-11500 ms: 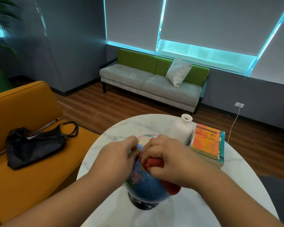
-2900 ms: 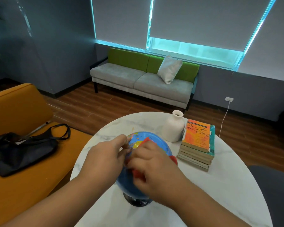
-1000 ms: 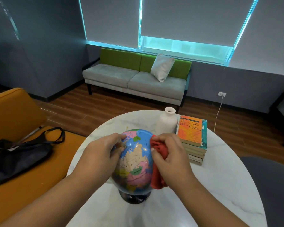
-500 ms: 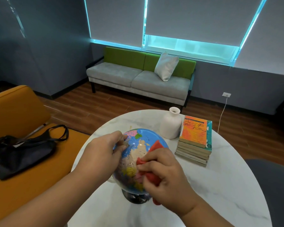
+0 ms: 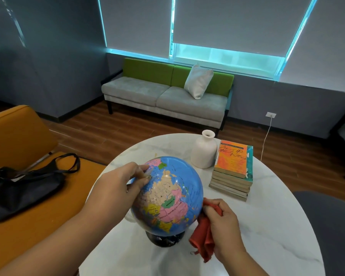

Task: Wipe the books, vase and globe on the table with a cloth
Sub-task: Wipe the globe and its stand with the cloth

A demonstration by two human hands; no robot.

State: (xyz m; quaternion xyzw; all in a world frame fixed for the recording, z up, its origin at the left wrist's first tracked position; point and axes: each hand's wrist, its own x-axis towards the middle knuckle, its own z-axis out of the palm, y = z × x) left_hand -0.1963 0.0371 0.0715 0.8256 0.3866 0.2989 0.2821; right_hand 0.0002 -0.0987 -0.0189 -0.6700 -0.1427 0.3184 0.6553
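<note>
A blue globe (image 5: pixel 170 196) on a black base stands on the round white marble table (image 5: pixel 267 226). My left hand (image 5: pixel 122 186) holds the globe's upper left side, fingers curled against it. My right hand (image 5: pixel 223 222) grips a red cloth (image 5: pixel 202 242) at the globe's lower right side, the cloth hanging down beside the base. A white vase (image 5: pixel 204 153) stands at the far side of the table. Right of the vase lies a stack of books (image 5: pixel 232 170) with an orange cover on top.
An orange seat (image 5: pixel 18 136) with a black bag (image 5: pixel 22 188) on it is at the left. A grey and green sofa (image 5: pixel 165 96) with a white pillow stands by the window. A dark chair (image 5: pixel 331 226) is at the right.
My right hand has slid the red cloth from the globe's front face down to its lower right side. The left hand stays on the upper left of the globe.
</note>
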